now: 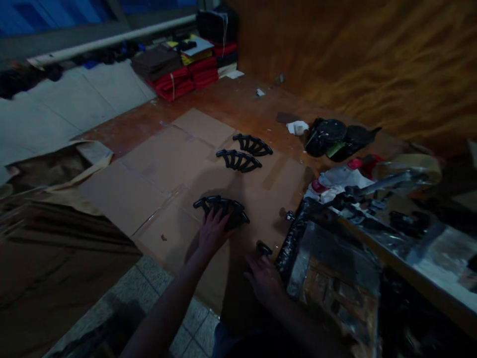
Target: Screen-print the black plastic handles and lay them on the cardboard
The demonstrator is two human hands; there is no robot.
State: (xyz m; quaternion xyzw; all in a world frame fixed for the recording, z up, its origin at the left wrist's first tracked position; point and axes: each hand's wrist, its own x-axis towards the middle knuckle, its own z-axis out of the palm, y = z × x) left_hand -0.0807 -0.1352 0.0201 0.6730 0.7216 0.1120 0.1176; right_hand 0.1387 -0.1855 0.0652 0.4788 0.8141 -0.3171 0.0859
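Note:
A black curved piece with a ribbed, fan-like frame [238,211] lies on brown cardboard. My left hand [214,229] rests on its near side, fingers stretched and spread over it. To the right, a small rounded black part [264,248] lies at the fingertips of my right hand [265,278], whose thumb and fingers are apart; dim light hides whether they touch it. Farther off, two more black fan-like pieces, a nearer one [239,160] and a farther one [253,144], lie side by side. Another small black part [289,215] sits near the cardboard's right edge.
Flattened cardboard [149,174] covers the wooden table [257,107]. Black containers [331,134] stand at the back right, with a cluttered metal-edged bench [343,248] nearer me. Red folded stacks [175,84] lie at the back. Cardboard sheets [55,268] are piled at left.

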